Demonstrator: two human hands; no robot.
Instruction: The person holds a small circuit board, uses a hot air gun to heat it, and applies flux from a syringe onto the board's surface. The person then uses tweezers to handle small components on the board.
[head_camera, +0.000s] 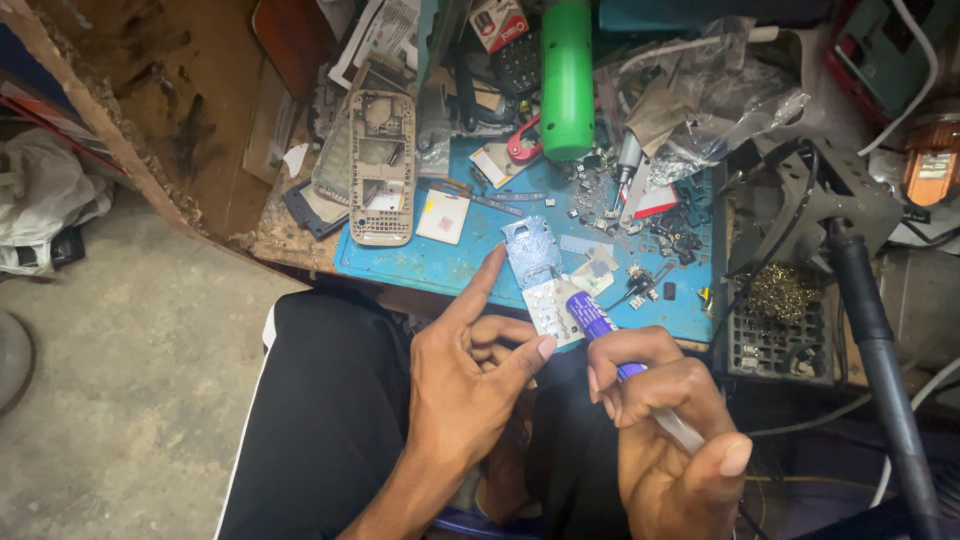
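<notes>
My left hand (470, 375) pinches a small phone circuit board (540, 280) between thumb and fingers, the index finger pointing up along its left edge. The board has a metal-shielded upper part and a white keypad lower part. My right hand (670, 430) grips a purple and clear syringe-like tube (610, 335), its tip touching the lower right of the board. Both hands hover over my lap, at the front edge of a blue work mat (440, 265).
On the mat lie a beige phone frame (380, 165), a white square part (443, 215) and several small loose components (650, 225). A green cylinder (567, 80) stands behind. A black handled tool in a stand (870, 320) and a brass wool tray (780, 300) sit right.
</notes>
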